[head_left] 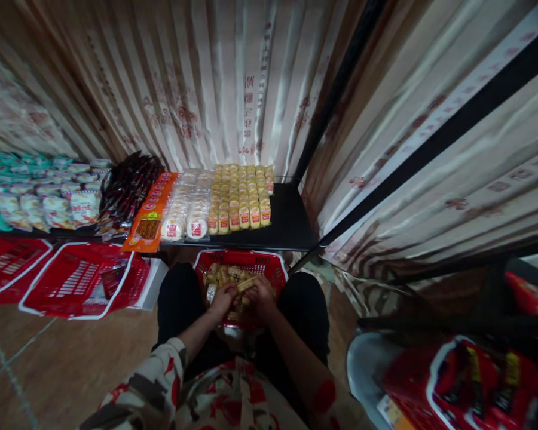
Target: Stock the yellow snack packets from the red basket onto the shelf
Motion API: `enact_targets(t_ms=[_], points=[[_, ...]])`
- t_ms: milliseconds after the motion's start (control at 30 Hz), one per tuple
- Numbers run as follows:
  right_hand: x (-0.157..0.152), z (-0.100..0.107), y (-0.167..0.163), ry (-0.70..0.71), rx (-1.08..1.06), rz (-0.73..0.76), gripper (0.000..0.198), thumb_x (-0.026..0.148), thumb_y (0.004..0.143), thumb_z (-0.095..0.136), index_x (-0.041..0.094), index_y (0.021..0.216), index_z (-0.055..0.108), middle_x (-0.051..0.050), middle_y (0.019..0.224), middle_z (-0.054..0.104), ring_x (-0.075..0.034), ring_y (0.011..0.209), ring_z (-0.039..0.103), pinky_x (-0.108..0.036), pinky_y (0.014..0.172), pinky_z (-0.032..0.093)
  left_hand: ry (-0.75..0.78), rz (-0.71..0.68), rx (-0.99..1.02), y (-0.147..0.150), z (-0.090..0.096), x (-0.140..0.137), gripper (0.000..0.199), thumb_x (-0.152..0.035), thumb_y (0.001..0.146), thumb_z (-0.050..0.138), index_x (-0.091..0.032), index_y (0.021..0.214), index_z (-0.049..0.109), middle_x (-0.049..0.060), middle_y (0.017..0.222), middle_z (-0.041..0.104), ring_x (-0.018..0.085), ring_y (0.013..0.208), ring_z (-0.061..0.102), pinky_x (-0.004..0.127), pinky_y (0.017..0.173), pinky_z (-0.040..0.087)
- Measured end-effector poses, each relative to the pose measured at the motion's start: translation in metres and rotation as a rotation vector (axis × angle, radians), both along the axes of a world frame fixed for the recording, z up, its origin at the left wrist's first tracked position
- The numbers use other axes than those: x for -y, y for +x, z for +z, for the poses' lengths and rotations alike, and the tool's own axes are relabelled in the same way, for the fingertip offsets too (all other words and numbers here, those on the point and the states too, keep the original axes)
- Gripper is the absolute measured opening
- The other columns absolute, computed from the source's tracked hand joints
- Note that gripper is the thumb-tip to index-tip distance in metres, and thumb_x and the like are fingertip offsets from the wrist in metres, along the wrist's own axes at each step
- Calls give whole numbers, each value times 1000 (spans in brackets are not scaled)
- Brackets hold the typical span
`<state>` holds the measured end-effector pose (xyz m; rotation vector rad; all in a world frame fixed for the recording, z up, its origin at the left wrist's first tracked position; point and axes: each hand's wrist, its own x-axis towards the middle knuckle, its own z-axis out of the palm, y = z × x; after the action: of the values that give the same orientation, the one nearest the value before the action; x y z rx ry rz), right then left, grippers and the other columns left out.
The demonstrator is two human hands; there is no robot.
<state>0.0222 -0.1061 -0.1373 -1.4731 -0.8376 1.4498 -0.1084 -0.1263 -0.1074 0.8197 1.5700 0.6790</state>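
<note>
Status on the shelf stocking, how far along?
Done: neat rows of yellow-labelled snack packets fill the left of the black shelf. In hand: left hand and right hand together grip a few packets over the red plastic basket on the lap. Left: the basket holds more packets, and the shelf's right end is bare.

Hands: 2, left hand (pixel 223 297) & right hand (pixel 259 294), both in one basket
Red baskets (pixel 269 263): 4 in view, incl. 2 on floor at left, 1 at lower right
Yellow snack packs (pixel 240 197): approx. 6 columns on shelf, too many to count exactly
Orange display box (pixel 155 203): 1
Black shelf (pixel 291 227): 1
</note>
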Motion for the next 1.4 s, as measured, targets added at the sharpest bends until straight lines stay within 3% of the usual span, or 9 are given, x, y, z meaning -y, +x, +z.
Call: enact_targets(t_ms=[133, 233, 400, 567, 700, 833, 1033, 1167, 1400], points=[[0, 23, 8, -56, -154, -103, 46, 43, 66, 53, 23, 107, 55, -5, 83, 67, -19, 74, 66, -36, 73, 53, -52, 202, 391, 5, 24, -4, 17, -13, 86, 47, -13, 100, 56, 5, 83, 67, 11, 69, 67, 24, 71, 55], [1, 44, 14, -33, -314, -135, 52, 35, 61, 58, 26, 112, 55, -4, 94, 67, -19, 82, 66, -38, 82, 51, 22, 258, 434, 9, 36, -8, 11, -13, 81, 55, -14, 91, 59, 4, 86, 66, 10, 71, 66, 22, 70, 55], [4, 76, 24, 48, -411, -96, 56, 24, 55, 60, 26, 111, 57, -1, 93, 66, -19, 90, 64, -39, 89, 48, 111, 220, 267, 15, 51, -21, 19, -11, 74, 63, -15, 92, 60, 5, 91, 66, 12, 78, 64, 20, 68, 53], [4, 98, 36, 122, -438, -33, 42, 32, 64, 59, 25, 106, 59, -2, 94, 66, -21, 96, 62, -40, 89, 48, 194, 92, 201, 15, 74, -36, 26, -7, 71, 57, -14, 97, 61, 4, 93, 68, 11, 79, 64, 17, 67, 50], [-1, 107, 42, 82, -385, -51, 31, 43, 64, 68, 22, 87, 61, -5, 91, 67, -21, 86, 64, -33, 77, 51, 255, -37, 140, 15, 93, -46, 30, -8, 69, 57, -14, 98, 63, 2, 80, 69, 12, 72, 62, 19, 65, 48], [-7, 112, 49, 42, -259, 44, 42, 47, 56, 77, 20, 85, 62, -3, 81, 69, -19, 74, 65, -29, 67, 50, 343, -207, 87, 20, 109, -58, 25, -9, 70, 57, -14, 93, 66, 2, 83, 69, 12, 76, 62, 20, 70, 48], [-25, 120, 67, 143, -163, 213, 45, 42, 57, 79, 18, 93, 68, -6, 90, 71, -19, 81, 65, -31, 77, 50, 450, -359, 5, 40, 122, -86, 24, -5, 72, 54, -12, 91, 66, 4, 87, 67, 12, 77, 60, 21, 72, 48], [-48, 118, 79, 203, -99, 91, 42, 40, 55, 79, 19, 90, 69, -5, 88, 72, -18, 79, 65, -34, 79, 50, 614, -441, -211, 59, 133, -105, 30, -1, 72, 49, -16, 91, 68, 3, 94, 64, 13, 86, 59, 23, 82, 47], [-95, 115, 90, 258, -65, -93, 39, 34, 54, 77, 19, 89, 66, -5, 89, 70, -18, 83, 64, -32, 81, 49, 769, -396, -650, 96, 150, -121, 31, -11, 79, 48, -21, 103, 65, 7, 111, 51, 20, 109, 46, 30, 97, 41]])
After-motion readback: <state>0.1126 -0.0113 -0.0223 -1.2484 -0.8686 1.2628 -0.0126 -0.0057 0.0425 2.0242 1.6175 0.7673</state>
